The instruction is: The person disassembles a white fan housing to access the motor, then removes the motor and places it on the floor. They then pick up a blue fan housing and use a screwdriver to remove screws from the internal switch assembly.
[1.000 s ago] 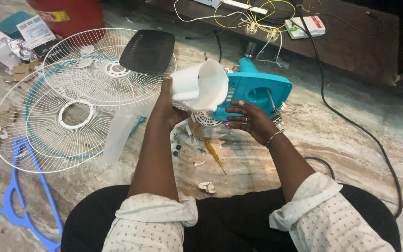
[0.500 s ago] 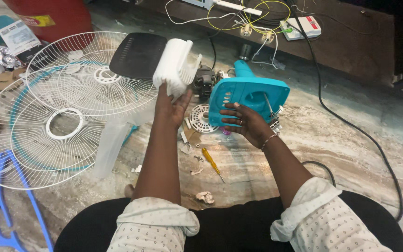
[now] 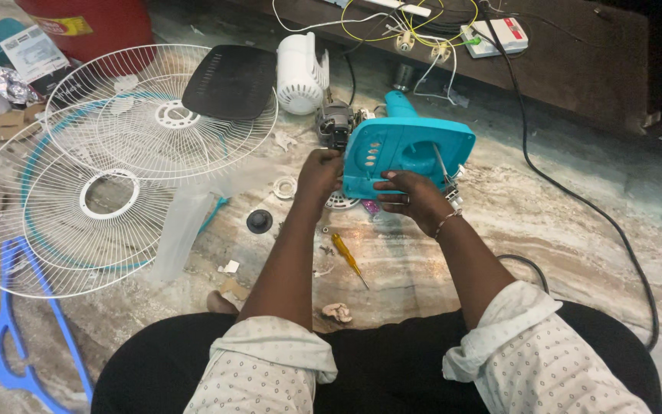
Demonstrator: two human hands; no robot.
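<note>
A teal fan base housing [image 3: 408, 149] stands tilted on the stone floor in front of me. My right hand [image 3: 408, 198] grips its lower edge. My left hand [image 3: 317, 175] holds the housing's left side, just below the bare fan motor [image 3: 336, 124]. A white motor cover [image 3: 299, 75] lies on the floor behind the motor, apart from both hands. A yellow-handled screwdriver [image 3: 348, 257] lies on the floor between my forearms.
Two white wire fan guards [image 3: 109, 165] overlap at the left, with a black panel [image 3: 230, 80] on them. A blue hanger [image 3: 9, 337] lies near left. A black cable [image 3: 576, 207] runs at right. Wires and a power strip [image 3: 492, 34] lie on the dark bench behind. A black knob [image 3: 259, 221] sits nearby.
My left hand set the white motor cover down on the floor behind the motor, let go of it, and came back to the teal housing. The right hand stayed on the housing.
</note>
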